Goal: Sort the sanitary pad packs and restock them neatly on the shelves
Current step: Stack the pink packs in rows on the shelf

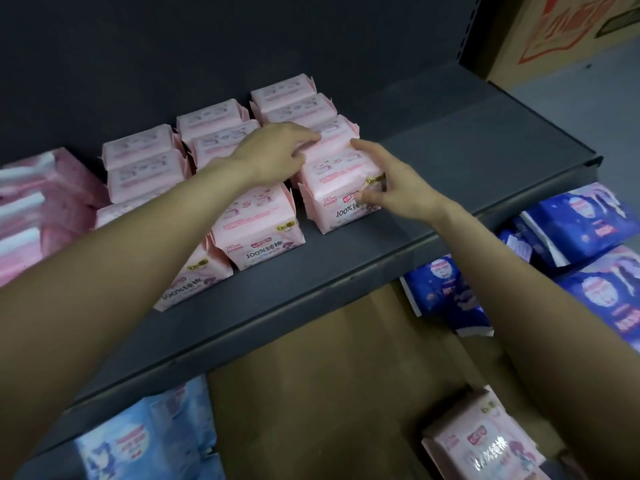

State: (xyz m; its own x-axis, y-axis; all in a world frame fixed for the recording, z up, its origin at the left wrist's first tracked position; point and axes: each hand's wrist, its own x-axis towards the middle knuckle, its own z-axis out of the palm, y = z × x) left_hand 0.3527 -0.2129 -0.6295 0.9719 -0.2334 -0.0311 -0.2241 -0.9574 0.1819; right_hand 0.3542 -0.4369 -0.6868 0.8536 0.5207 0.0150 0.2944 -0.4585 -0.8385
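Several light pink pad packs stand in rows on the dark grey shelf (433, 216). Both hands are on the front pack of the right row (337, 192). My left hand (277, 152) lies over its top left side with fingers reaching across. My right hand (388, 181) holds its right side, thumb pinching the front corner. A second pink pack (258, 225) stands in front of the middle row, partly behind my left forearm. Another pink pack (485, 441) lies below, at the bottom right.
Darker pink packs (38, 202) sit at the shelf's left end. Dark blue packs (588, 244) fill the lower right shelf and light blue packs (149, 434) lie below left. A cardboard box (329, 375) is under the shelf. The shelf's right part is bare.
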